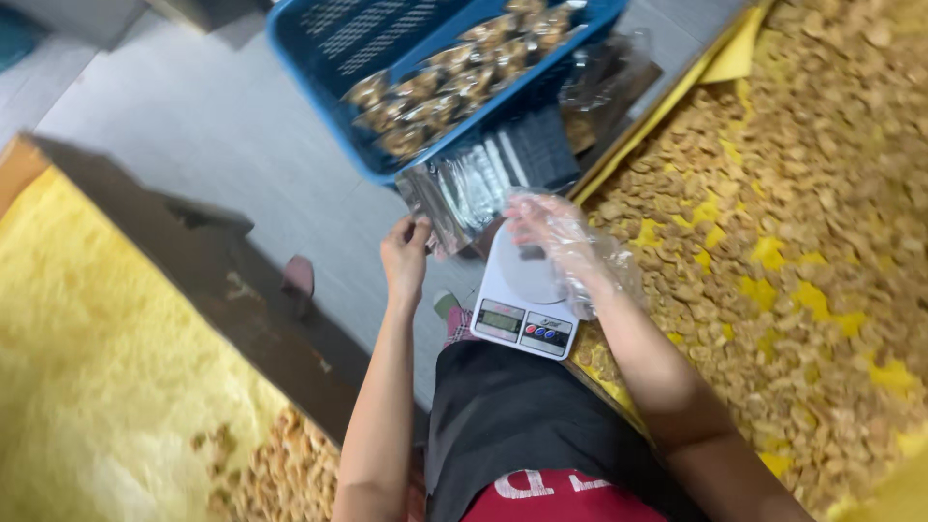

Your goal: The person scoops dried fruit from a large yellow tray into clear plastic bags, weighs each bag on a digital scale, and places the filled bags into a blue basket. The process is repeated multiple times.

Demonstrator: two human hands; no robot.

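Kitchen scale [527, 300] sits on person's lap, taken as landmark. Stack of empty pouches [483, 179] lies just behind scale, on floor [213, 126]. Basket [319, 58] stands behind pouches, filled packets [454, 77] in it. Spread of nuts [812, 213] lies right of scale, on sheet [739, 53]. Left hand [404, 253] left of scale, pinching edge of front pouch. Right hand [556, 237], in plastic glove, over scale's rear edge. Second nut heap [290, 464] lies left of scale, nearer camera, on mat [97, 367].

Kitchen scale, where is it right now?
Head view, centre: the white kitchen scale rests on the person's lap, below the blue basket, between the left hand and the plastic-gloved right hand.
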